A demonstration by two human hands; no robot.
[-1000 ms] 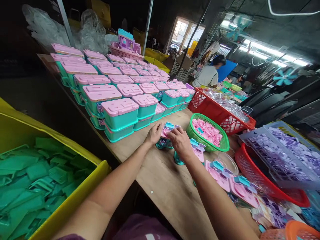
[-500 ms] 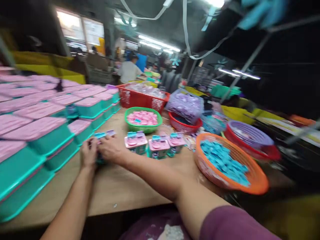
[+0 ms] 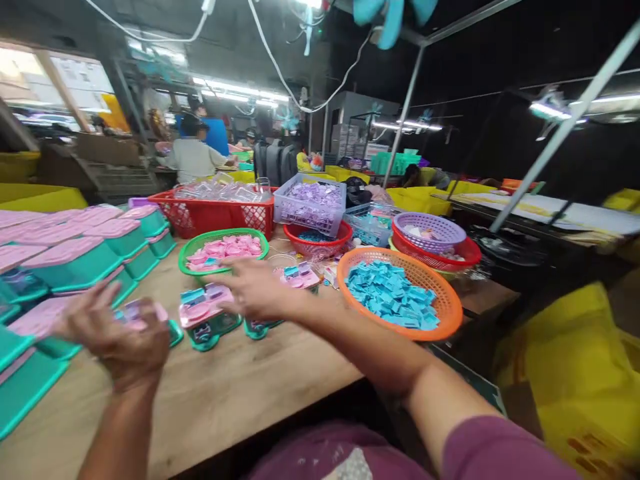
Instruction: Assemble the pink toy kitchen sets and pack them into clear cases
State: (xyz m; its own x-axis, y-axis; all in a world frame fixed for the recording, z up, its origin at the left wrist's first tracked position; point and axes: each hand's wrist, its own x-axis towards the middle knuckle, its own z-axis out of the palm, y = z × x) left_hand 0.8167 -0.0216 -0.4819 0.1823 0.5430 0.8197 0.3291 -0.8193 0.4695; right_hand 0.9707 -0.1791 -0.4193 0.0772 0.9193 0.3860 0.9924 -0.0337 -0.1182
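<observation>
Wooden tabletop (image 3: 250, 393) under pink-lidded boxes (image 3: 203, 311) — dim, tube-lit workshop (image 3: 360, 110) behind.

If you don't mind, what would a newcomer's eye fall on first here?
The round orange plastic basket of small blue plastic pieces, right of the right hand, likely stands out first. Then come rows of pink-lidded teal plastic boxes on the left of the wooden table.

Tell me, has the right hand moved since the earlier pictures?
Yes. The right hand has moved rightward: earlier it was left of the green basket; now it overlaps the basket's near right edge in view.
</observation>
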